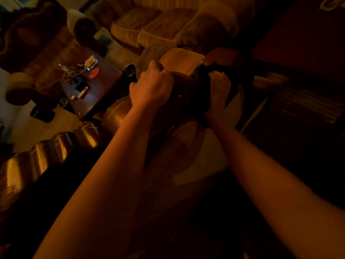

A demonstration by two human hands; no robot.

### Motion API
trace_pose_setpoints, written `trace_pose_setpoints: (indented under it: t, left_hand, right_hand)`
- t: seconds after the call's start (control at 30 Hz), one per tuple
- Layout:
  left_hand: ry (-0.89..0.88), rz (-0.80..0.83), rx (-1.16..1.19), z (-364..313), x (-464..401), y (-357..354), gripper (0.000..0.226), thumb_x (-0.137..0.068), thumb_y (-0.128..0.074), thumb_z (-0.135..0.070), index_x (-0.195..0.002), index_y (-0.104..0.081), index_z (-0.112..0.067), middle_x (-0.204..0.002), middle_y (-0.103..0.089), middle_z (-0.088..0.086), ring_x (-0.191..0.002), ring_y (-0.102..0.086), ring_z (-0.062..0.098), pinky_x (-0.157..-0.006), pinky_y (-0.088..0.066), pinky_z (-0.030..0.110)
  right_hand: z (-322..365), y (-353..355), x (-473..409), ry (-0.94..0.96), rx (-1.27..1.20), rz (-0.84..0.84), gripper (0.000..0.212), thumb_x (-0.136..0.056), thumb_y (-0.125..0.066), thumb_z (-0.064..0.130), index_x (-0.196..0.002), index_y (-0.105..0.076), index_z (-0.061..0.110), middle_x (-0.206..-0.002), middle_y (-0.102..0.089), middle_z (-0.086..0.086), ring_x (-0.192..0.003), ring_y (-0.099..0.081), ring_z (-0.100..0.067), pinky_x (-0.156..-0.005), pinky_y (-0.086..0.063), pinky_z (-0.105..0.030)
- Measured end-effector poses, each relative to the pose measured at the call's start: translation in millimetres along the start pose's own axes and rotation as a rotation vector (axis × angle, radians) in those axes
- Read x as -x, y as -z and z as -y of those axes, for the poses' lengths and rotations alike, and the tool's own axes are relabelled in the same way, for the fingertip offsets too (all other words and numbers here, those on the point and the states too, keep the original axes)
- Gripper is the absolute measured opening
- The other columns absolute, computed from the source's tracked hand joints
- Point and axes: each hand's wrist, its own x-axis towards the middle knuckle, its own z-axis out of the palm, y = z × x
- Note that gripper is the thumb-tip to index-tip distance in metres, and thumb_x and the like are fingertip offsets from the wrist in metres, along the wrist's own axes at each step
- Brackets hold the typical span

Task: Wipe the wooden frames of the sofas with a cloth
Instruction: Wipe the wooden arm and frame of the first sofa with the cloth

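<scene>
While dim amber light covers the room, both arms reaching to frame centre. Left hand [152,86] curled over glossy wooden frame [183,85] of sofa arm, gripping its top edge. Right hand [218,92] just right of centre, fingers clenched round dark cloth [203,75], pressed on same frame. Carved scalloped wood rail [46,152] lower left. Cluttered coffee table [95,90] left of centre; striped sofa cushions [145,27] at top.

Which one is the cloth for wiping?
Find the shiny wooden sofa frame in the middle, between the two hands. The cloth is the dark bunched rag under the right hand. Unlike the glossy wood, it looks soft, crumpled and nearly black.
</scene>
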Motion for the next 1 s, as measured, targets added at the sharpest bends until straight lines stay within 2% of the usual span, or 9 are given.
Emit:
trace_pose_setpoints:
  t: [0.07, 0.13, 0.23, 0.4, 0.47, 0.6, 0.73, 0.9, 1.0]
  left_hand:
    - [-0.004, 0.000, -0.013, 0.2, -1.9, -1.7, 0.034, -0.093, -0.032, -0.023, -0.125, -0.045, -0.020, -0.122, -0.051, 0.003, -0.108, -0.046, 0.020, -0.100, -0.022, 0.041]
    - [0.011, 0.004, -0.014, 0.2, -4.1, -2.3, 0.033, -0.093, -0.033, -0.024, -0.124, -0.044, -0.022, -0.124, -0.052, 0.006, -0.111, -0.048, 0.025, -0.100, -0.021, 0.042]
    - [0.011, 0.006, -0.026, 0.0, -6.6, -1.9, 0.034, -0.093, -0.032, -0.026, -0.125, -0.044, -0.023, -0.125, -0.052, 0.005, -0.111, -0.048, 0.025, -0.101, -0.022, 0.044]
    - [0.007, -0.015, 0.003, 0.5, -8.5, -1.3, 0.034, -0.094, -0.032, -0.026, -0.125, -0.045, -0.024, -0.119, -0.051, 0.001, -0.097, -0.042, 0.017, -0.101, -0.023, 0.043]
    - [0.011, -0.021, 0.013, -0.4, -7.3, -1.5, 0.035, -0.094, -0.031, -0.025, -0.126, -0.045, -0.024, -0.122, -0.053, 0.004, -0.101, -0.046, 0.018, -0.102, -0.023, 0.044]
    - [0.027, -0.014, 0.023, -2.3, -6.2, -1.8, 0.036, -0.095, -0.030, -0.026, -0.128, -0.043, -0.023, -0.126, -0.052, 0.006, -0.113, -0.048, 0.024, -0.105, -0.022, 0.046]
    - [0.042, -0.035, 0.034, -2.6, -7.6, -1.5, 0.033, -0.094, -0.031, -0.026, -0.123, -0.047, -0.021, -0.123, -0.053, 0.007, -0.112, -0.050, 0.025, -0.106, -0.026, 0.047]
    - [0.036, -0.022, 0.085, -2.0, -7.6, -0.3, 0.035, -0.092, -0.032, -0.029, -0.121, -0.049, -0.019, -0.118, -0.053, 0.006, -0.110, -0.050, 0.026, -0.105, -0.030, 0.050]
    - [0.058, -0.065, 0.008, -3.2, -4.9, -1.2, 0.031, -0.097, -0.030, -0.025, -0.124, -0.046, -0.019, -0.113, -0.051, 0.005, -0.098, -0.046, 0.022, -0.102, -0.032, 0.046]
  right_hand:
    - [-0.5, 1.9, 2.4, 0.065, -0.019, -0.057, 0.026, -0.080, -0.040, 0.010, -0.063, -0.059, 0.002, -0.057, -0.057, -0.007, -0.070, -0.053, -0.020, -0.063, -0.049, -0.042]
    - [15.9, -6.6, 21.0, -0.061, -0.071, -0.099, 0.036, -0.086, -0.037, 0.013, -0.090, -0.064, -0.012, -0.085, -0.066, -0.024, -0.092, -0.060, -0.025, -0.078, -0.052, -0.050]
    - [41.9, -18.3, 46.4, -0.081, 0.005, 0.026, 0.042, -0.092, -0.035, 0.025, -0.113, -0.060, -0.003, -0.112, -0.062, -0.018, -0.107, -0.057, -0.033, -0.094, -0.042, -0.054]
    - [15.8, -9.2, 23.9, 0.277, 0.087, 0.176, 0.045, -0.101, -0.018, 0.036, -0.112, -0.050, 0.006, -0.102, -0.063, -0.016, -0.101, -0.050, -0.023, -0.093, -0.036, -0.042]
    - [-24.1, -6.1, 0.8, 0.311, 0.148, 0.193, 0.030, -0.101, -0.032, 0.025, -0.107, -0.054, 0.006, -0.090, -0.065, -0.017, -0.094, -0.050, -0.020, -0.092, -0.037, -0.040]
    - [-52.7, -3.1, -13.7, 0.149, 0.203, 0.116, 0.035, -0.089, -0.036, 0.012, -0.092, -0.067, -0.004, -0.089, -0.069, -0.018, -0.092, -0.060, -0.027, -0.098, -0.031, -0.039]
    - [13.2, -9.6, 21.8, -0.089, -0.055, 0.062, 0.031, -0.090, -0.032, 0.021, -0.095, -0.057, 0.003, -0.086, -0.062, -0.019, -0.091, -0.050, -0.021, -0.092, -0.036, -0.049]
    - [46.9, -16.7, 42.7, 0.257, -0.082, 0.193, 0.034, -0.095, -0.030, 0.030, -0.109, -0.054, 0.011, -0.106, -0.067, -0.011, -0.115, -0.047, -0.021, -0.108, -0.017, -0.040]
    - [14.4, -15.9, 31.8, 0.511, -0.020, 0.232, 0.052, -0.099, -0.017, 0.036, -0.110, -0.060, 0.009, -0.109, -0.068, -0.012, -0.117, -0.046, -0.023, -0.107, -0.020, -0.040]
